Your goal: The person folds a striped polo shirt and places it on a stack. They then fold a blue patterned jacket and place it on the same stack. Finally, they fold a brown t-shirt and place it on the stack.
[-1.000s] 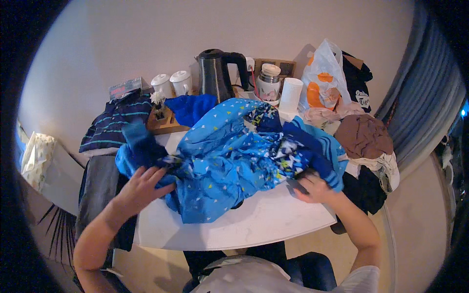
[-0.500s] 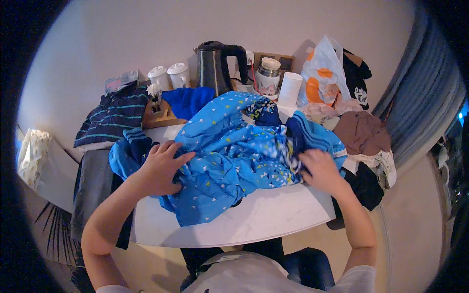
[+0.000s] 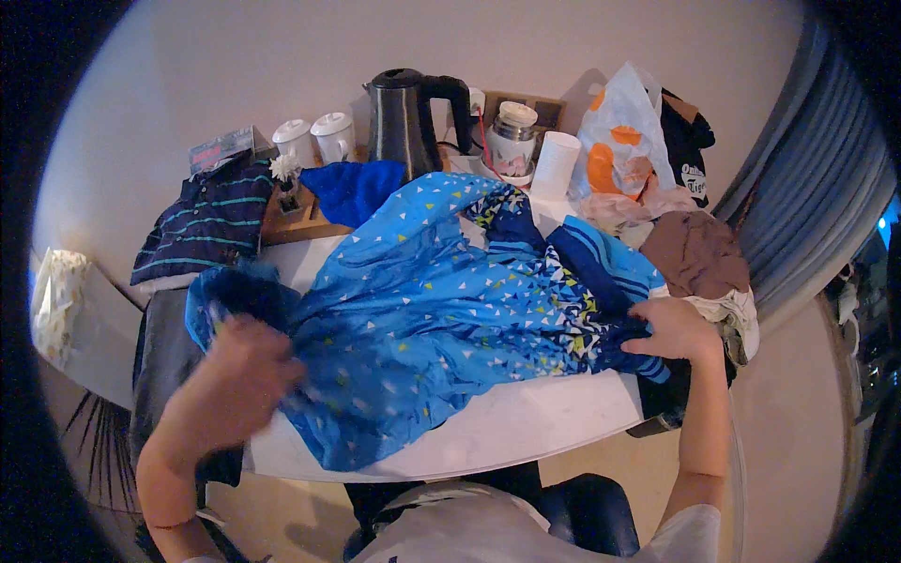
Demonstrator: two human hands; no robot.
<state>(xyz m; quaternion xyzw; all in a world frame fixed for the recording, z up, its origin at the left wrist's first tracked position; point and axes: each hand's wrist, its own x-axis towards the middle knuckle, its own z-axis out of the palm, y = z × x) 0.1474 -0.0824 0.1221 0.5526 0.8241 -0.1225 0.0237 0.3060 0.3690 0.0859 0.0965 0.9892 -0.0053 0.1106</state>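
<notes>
A light-blue shirt (image 3: 413, 300) with small white and yellow triangles lies spread across the table, its front edge hanging over the rim. Navy striped trim (image 3: 601, 263) and a denser triangle pattern mark its right side. At the shirt's right edge, my right hand (image 3: 678, 328) touches the dark trimmed part, with thumb and forefinger apart. My left hand (image 3: 249, 366) is over the shirt's left side, smeared by motion, so its fingers cannot be read. Beside it, a dark-blue bunched part of cloth (image 3: 239, 291) is also blurred.
A folded striped shirt (image 3: 202, 220) and grey trousers (image 3: 164, 361) lie left. Behind stand white lidded cups (image 3: 332, 136), a kettle (image 3: 404, 122), a jar (image 3: 512, 141), a paper roll (image 3: 557, 164) and a plastic bag (image 3: 615, 141). Brown cloth (image 3: 694, 253) is heaped right of the white table (image 3: 526, 413).
The shirt has become flatter and wider, its lower left part shifted toward me. My left hand has moved left and nearer to me, my right hand to the right.
</notes>
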